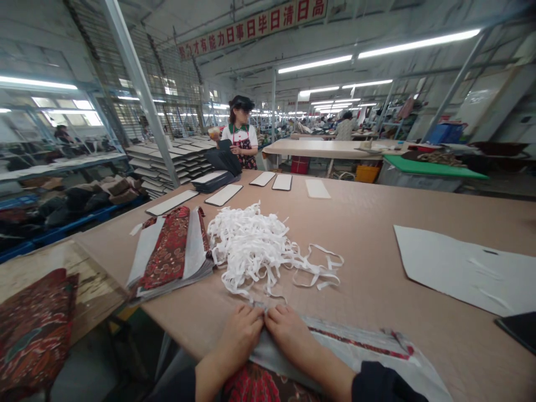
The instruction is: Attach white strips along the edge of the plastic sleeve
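Note:
My left hand (243, 328) and my right hand (288, 328) are side by side at the table's near edge, thumbs almost meeting. Both have their fingers closed on the upper edge of a grey-white lined fabric piece (377, 365), whose red patterned side (255, 385) shows below my wrists. A small grey bit of the edge sticks up between the fingertips; the pinch itself is partly hidden. Just beyond my hands lies a tangled heap of white tape strips (251, 240), with loose ends trailing right. Left of the heap is a stack of red patterned fabric pieces (170, 251) with pale lining.
Pale flat panels (224, 195) lie along the table's far left edge. A large white board (464, 268) rests at the right, near a dark item (519, 329). More patterned fabric (37, 329) is on a lower surface at left. Across the table stands a co-worker (240, 137).

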`<state>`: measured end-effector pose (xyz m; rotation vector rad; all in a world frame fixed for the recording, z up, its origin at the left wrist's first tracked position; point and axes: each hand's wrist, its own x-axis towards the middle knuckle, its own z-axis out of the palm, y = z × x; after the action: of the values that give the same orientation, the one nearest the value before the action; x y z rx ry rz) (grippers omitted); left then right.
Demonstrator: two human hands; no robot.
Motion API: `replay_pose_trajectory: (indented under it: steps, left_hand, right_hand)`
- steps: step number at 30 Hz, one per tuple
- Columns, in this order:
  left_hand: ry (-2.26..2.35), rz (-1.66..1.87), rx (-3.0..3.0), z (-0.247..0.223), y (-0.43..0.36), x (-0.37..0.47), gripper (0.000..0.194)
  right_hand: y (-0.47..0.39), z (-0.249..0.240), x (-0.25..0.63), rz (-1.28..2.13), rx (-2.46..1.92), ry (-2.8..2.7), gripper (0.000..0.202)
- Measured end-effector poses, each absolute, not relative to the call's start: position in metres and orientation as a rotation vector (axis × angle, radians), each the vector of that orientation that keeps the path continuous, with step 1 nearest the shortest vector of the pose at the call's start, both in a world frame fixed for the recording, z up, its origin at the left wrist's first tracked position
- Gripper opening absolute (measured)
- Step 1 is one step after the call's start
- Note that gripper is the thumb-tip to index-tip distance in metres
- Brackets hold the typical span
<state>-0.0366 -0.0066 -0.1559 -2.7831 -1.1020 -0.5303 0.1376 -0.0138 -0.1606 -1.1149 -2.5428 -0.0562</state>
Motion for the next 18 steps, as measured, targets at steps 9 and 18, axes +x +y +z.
replay_pose_trajectory:
  steps: [9, 18]
  left_hand:
    - [-1.057, -0.518, -2.778, -0.158, -0.009, -0.037, 0.01]
    - [-1.284, -0.794, -2.715, -0.152, -0.017, -0.047, 0.023]
  right_hand:
    - [-0.023, -0.166, 0.137, -0.057, -1.406, -2.439, 0.008]
    - [0.001, -0.128, 0.142, 0.648, -1.724, -2.265, 0.014]
